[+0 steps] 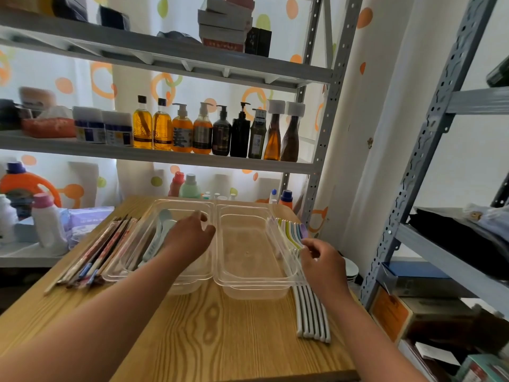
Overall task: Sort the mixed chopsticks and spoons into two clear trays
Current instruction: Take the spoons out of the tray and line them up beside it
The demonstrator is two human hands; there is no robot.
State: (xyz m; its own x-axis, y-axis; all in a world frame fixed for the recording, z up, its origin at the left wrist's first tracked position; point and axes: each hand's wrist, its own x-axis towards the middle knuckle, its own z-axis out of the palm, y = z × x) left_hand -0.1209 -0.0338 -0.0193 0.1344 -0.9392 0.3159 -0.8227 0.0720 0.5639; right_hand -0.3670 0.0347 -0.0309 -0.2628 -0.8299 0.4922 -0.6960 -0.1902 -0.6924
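Observation:
Two clear trays stand side by side on the wooden table point(206, 332). The left tray point(121, 263) holds two pale blue spoons point(162, 232). Nothing lies in the right tray point(248, 288). A bundle of chopsticks point(102, 249) lies on the table left of the trays. A row of several white-handled spoons point(312, 312) with coloured bowls lies along the right tray's outer side. My left hand point(190, 238) hovers over the left tray, fingers apart, holding nothing. My right hand point(322, 260) pinches the neck of one spoon in the row.
A metal shelf rack stands behind the table with a row of bottles point(209, 130). A white bottle point(48, 221) and an orange detergent jug point(24, 183) sit at the left. Another rack point(413, 166) with boxes stands close on the right. The near part of the table is bare wood.

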